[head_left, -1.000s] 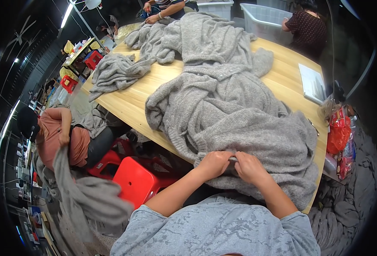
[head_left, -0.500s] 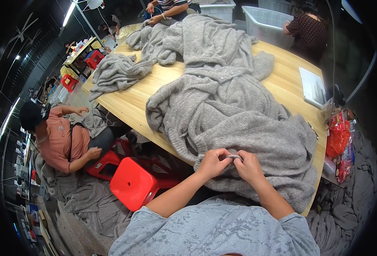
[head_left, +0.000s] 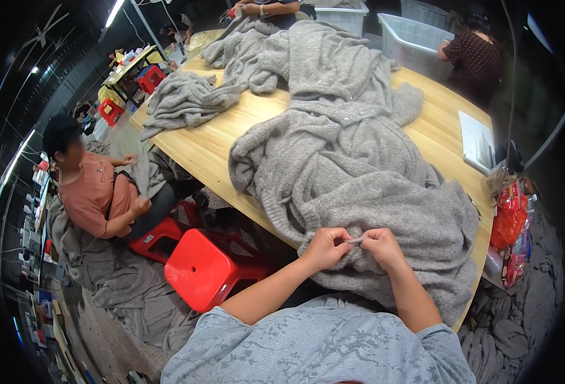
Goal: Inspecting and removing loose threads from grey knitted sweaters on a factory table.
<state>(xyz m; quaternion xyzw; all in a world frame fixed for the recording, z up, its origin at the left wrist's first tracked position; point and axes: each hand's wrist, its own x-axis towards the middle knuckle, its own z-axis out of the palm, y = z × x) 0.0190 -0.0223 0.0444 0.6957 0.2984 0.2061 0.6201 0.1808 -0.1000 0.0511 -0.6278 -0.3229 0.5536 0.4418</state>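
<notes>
A large heap of grey knitted garments (head_left: 372,166) spreads over the wooden table (head_left: 212,150) in front of me. At its near edge my left hand (head_left: 326,247) pinches a small fold of the grey knit between thumb and fingers. Close beside it, my right hand (head_left: 383,246) grips the same fold, so a short strip of fabric is stretched between my fingertips. Whether anything small is hidden in the pinch, I cannot make out. A smaller grey knit pile (head_left: 189,102) lies at the table's far left.
To my left stands a red stool (head_left: 199,269), with a seated person in a salmon shirt (head_left: 90,195) beyond it. White papers (head_left: 477,142) lie at the table's right side. Red plastic bags (head_left: 511,221) sit past the right edge. Plastic bins (head_left: 413,38) stand behind the table.
My hands have shifted slightly apart, still pinching the knit. The view has tilted a little. The seated person on the left has lifted a piece of grey fabric and turned their head.
</notes>
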